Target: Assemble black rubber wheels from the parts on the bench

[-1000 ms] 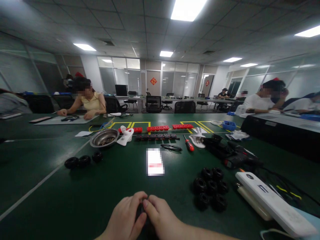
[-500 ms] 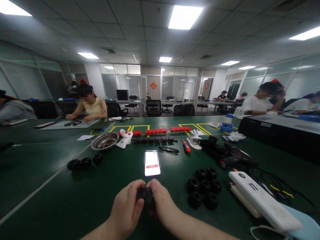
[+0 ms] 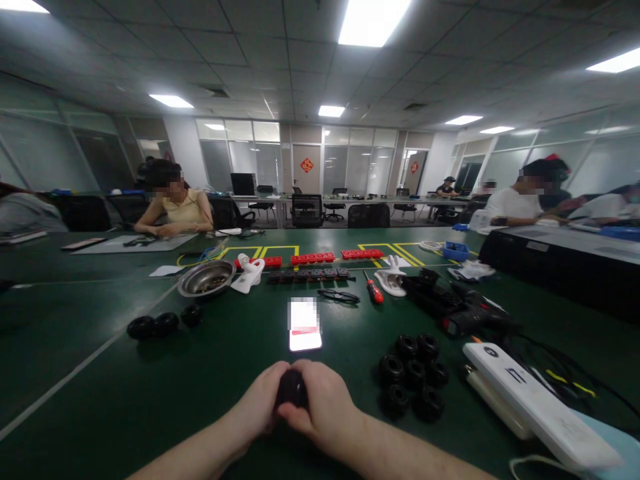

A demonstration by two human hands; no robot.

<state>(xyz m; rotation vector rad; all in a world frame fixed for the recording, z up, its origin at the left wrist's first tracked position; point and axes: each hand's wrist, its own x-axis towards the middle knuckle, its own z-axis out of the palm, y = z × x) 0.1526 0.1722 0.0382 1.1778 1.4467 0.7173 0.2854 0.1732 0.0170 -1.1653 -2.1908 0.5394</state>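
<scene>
Both of my hands are wrapped round a small black tire [image 3: 293, 388], mostly hidden by the fingers, just above the near part of the table [image 3: 210, 387]. My left hand [image 3: 265, 395] grips it from the left side. From the right, my right hand [image 3: 325, 403] closes over it, with the thumb across its near face. Straight beyond the hands lies a phone [image 3: 305, 341] with a bright screen. To the right is a cluster of several black tires [image 3: 415, 373], and more tires [image 3: 166, 323] sit in a row at the left.
A metal bowl [image 3: 187, 285] holds small parts. Red strips [image 3: 313, 258], a black strip [image 3: 310, 275], glasses [image 3: 339, 295] and a screwdriver [image 3: 374, 291] lie farther back. An electric drill [image 3: 480, 317] and a white power strip [image 3: 540, 403] are at the right. Other people sit beyond.
My hands have turned the tire and closed more tightly round it, with the right thumb now across the front. The view has shifted slightly.
</scene>
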